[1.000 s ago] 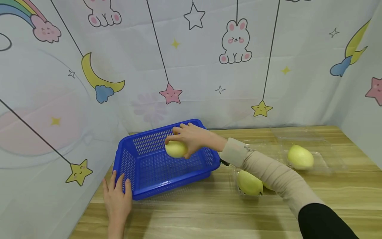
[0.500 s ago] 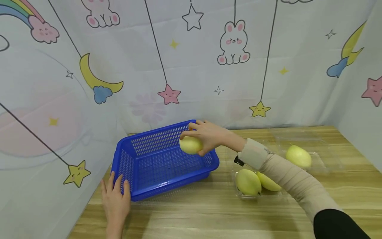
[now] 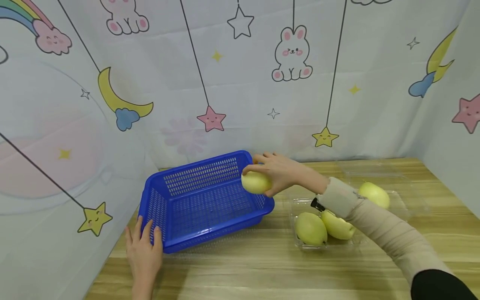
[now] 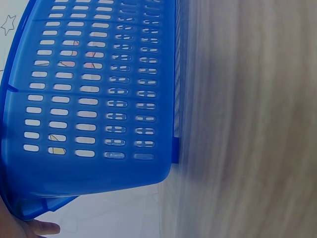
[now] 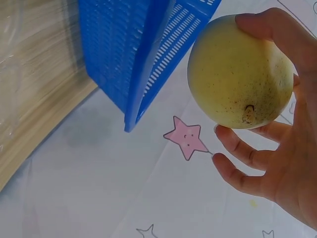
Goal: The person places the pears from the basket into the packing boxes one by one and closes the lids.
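My right hand holds a yellow-green pear above the right end of a blue plastic basket. In the right wrist view, the thumb lies on one side of the pear and fingers on the other; its brown stem and speckles show. My left hand rests at the basket's near left corner, its fingers extended over the rim and its thumb hard to make out. Only a fingertip and part of that hand show in the left wrist view, beside the basket's slotted wall.
Two pears lie in a clear plastic tray right of the basket. Behind it, another pear sits in a second clear tray, partly behind my right sleeve. A printed white curtain borders the wooden table.
My right hand has moved right with the pear, from over the basket's middle to its right end. More of the two pears in the near tray shows. My left hand stays at the rim.
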A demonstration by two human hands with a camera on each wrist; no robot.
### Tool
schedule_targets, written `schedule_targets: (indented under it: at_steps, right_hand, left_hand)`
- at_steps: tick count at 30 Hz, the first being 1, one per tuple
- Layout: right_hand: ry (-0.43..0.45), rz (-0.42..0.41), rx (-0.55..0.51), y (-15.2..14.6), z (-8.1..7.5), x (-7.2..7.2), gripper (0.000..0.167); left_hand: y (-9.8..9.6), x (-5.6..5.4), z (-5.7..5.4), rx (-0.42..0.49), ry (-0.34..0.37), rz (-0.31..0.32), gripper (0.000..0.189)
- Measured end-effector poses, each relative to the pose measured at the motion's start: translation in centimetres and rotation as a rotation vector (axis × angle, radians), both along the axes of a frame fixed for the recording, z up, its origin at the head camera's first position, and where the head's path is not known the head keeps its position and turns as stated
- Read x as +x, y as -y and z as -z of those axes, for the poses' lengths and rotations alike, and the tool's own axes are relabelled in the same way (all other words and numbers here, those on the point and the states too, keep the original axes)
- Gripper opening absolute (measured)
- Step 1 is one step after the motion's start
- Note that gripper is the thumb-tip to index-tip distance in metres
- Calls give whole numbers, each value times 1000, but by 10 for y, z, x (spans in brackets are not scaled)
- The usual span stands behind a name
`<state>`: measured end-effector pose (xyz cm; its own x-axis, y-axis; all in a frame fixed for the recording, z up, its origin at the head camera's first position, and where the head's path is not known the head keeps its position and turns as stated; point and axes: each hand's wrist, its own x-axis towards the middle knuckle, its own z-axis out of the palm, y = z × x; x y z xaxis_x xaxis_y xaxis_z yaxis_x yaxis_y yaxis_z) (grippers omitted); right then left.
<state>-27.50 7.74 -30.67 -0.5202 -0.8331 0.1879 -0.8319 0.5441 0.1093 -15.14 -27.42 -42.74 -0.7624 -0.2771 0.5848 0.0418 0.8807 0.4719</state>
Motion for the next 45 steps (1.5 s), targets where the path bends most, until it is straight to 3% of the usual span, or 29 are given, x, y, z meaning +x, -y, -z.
schedule_targets:
  at_steps: [6, 13, 27, 45]
  right_hand:
    - [3, 11, -18, -20, 3, 4, 64]
    - [4, 47, -39, -44, 6, 8, 66]
    - [-21, 143, -27, -94, 19, 18, 64]
    - [-30, 203, -18, -147, 32, 27, 65]
  left_hand:
    - [1, 1, -1, -11, 14, 3, 39]
    - [1, 5, -7, -9, 137, -30, 40]
    - [1, 6, -12, -39, 294, -30, 47]
    - [0, 6, -14, -47, 380, -30, 48]
